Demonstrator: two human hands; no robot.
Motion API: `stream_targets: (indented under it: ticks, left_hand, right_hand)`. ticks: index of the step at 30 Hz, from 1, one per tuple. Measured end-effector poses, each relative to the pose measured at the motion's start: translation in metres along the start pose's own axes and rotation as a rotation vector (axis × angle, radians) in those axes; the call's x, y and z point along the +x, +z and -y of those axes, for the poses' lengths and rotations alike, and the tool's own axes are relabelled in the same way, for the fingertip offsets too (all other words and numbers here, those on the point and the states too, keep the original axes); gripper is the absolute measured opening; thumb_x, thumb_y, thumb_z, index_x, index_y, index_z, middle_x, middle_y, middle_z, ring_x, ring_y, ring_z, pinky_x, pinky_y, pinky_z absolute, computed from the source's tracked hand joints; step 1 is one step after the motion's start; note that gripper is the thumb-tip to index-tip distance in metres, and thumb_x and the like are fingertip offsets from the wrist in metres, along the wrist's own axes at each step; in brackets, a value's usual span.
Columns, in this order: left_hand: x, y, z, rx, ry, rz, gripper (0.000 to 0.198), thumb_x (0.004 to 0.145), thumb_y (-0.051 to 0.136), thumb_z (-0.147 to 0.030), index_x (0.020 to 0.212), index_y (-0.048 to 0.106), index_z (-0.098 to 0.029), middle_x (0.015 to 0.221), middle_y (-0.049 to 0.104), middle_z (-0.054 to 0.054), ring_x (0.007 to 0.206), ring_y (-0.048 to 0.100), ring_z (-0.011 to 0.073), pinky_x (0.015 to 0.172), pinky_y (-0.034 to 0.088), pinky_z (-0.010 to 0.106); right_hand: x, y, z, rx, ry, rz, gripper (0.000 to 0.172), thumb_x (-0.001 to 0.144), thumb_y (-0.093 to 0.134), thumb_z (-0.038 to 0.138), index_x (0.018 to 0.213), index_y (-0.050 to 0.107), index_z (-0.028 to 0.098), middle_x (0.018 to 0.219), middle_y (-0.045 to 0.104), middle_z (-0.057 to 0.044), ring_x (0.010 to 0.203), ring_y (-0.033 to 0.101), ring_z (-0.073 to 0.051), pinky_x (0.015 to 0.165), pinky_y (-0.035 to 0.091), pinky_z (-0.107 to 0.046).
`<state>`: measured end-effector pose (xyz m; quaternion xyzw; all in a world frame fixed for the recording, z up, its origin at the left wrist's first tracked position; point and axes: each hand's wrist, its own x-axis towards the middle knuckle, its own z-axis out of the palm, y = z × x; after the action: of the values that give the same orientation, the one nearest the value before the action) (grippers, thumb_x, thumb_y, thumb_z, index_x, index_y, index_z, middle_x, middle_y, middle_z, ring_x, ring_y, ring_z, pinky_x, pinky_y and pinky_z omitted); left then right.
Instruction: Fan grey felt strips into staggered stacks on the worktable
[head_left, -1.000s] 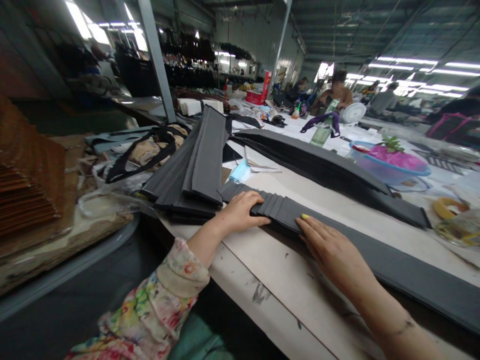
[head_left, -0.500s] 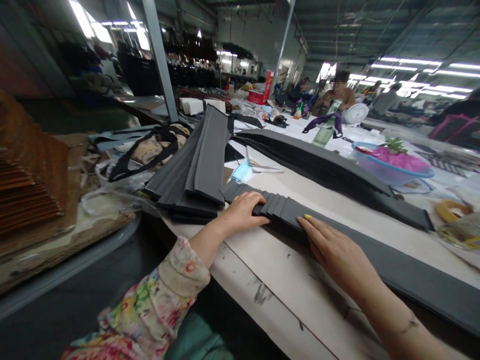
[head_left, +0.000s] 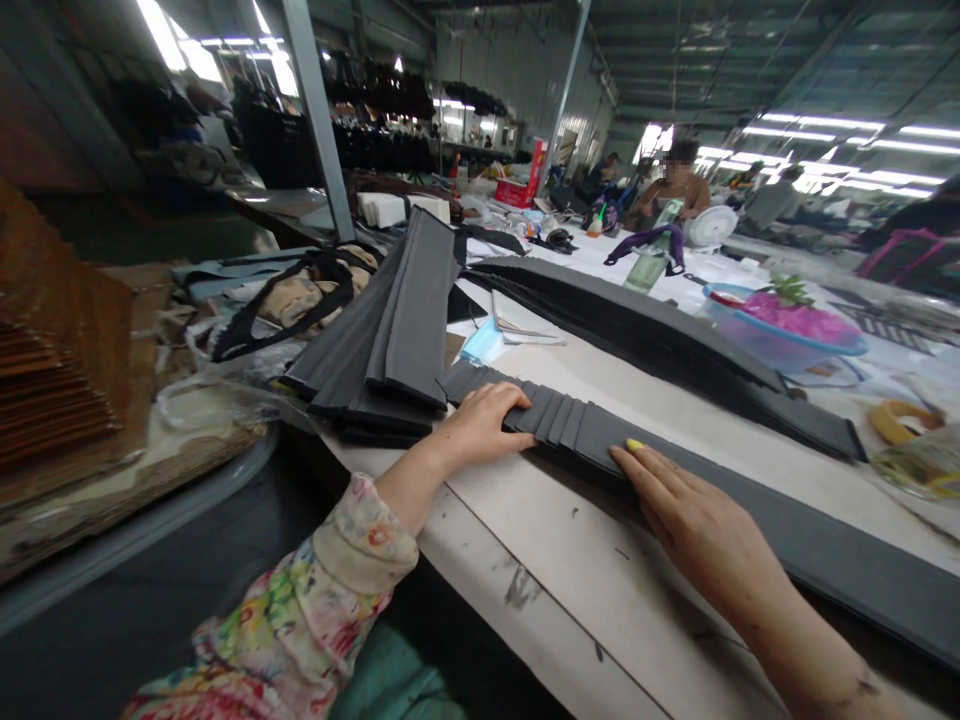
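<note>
A stack of long dark grey fabric strips (head_left: 795,510) lies along the table, its near-left end fanned into several stepped edges. My left hand (head_left: 486,422) is curled over that left end, with thumb and fingers gripping the strips. Farther right, my right hand (head_left: 694,510) lies on the top strip, fingers stretched out together; something yellow shows on one fingertip. Just left of my left hand, more grey strips (head_left: 416,310) are piled crosswise in a loose fan. Behind the stack rests another long bundle of dark strips (head_left: 637,320).
A blue face mask (head_left: 484,342) lies behind my left hand. A blue plastic basin (head_left: 780,330), a green bottle (head_left: 651,262) and yellow tape (head_left: 904,420) stand to the right. Orange-brown stacked sheets (head_left: 60,330) are at left. A person (head_left: 679,185) sits across the table.
My right hand has slid a little to the right and nearer me along the strips. The stepped edges between my hands are spread wider. My left hand has barely moved.
</note>
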<state>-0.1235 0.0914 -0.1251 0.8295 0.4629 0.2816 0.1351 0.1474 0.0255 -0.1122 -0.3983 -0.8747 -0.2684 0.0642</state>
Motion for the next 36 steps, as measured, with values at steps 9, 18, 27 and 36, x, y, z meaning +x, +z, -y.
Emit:
stream_targets:
  ticks: [9, 18, 27, 36]
  left_hand:
    - [0.000, -0.003, 0.002, -0.001, 0.002, 0.019, 0.040, 0.070, 0.064, -0.040, 0.103, 0.052, -0.021, 0.114, 0.053, 0.004, 0.107, 0.048, 0.0204, 0.092, 0.037, 0.034]
    - [-0.008, -0.006, 0.010, 0.142, -0.102, 0.036, 0.066, 0.066, 0.065, -0.050, 0.120, 0.046, -0.018, 0.130, 0.043, 0.010, 0.122, 0.034, 0.0261, 0.102, 0.024, 0.042]
    - [-0.001, 0.009, 0.003, 0.120, -0.063, 0.010, 0.064, 0.072, 0.058, -0.052, 0.123, 0.043, -0.018, 0.131, 0.042, 0.010, 0.124, 0.033, 0.0257, 0.103, 0.025, 0.042]
    - [0.000, 0.004, 0.004, -0.047, -0.031, -0.009, 0.037, 0.072, 0.064, -0.034, 0.104, 0.055, -0.019, 0.121, 0.052, 0.007, 0.116, 0.044, 0.0210, 0.098, 0.033, 0.037]
  right_hand:
    - [0.012, 0.001, 0.004, 0.040, 0.024, 0.024, 0.042, 0.084, 0.038, 0.013, 0.126, 0.045, 0.013, 0.123, 0.053, -0.014, 0.108, 0.054, -0.021, 0.085, 0.047, -0.033]
    - [0.010, 0.004, 0.010, 0.157, 0.115, 0.029, 0.047, 0.086, 0.041, 0.037, 0.127, 0.043, 0.013, 0.125, 0.051, -0.014, 0.110, 0.051, -0.025, 0.092, 0.042, -0.042]
    - [-0.001, 0.011, -0.011, 0.217, 0.122, 0.020, 0.043, 0.088, 0.038, 0.033, 0.128, 0.041, 0.017, 0.125, 0.051, -0.012, 0.108, 0.052, -0.023, 0.090, 0.044, -0.041]
    - [0.001, 0.007, -0.018, 0.290, 0.169, 0.067, 0.045, 0.087, 0.040, 0.039, 0.126, 0.045, 0.016, 0.124, 0.052, -0.011, 0.108, 0.053, -0.022, 0.092, 0.044, -0.040]
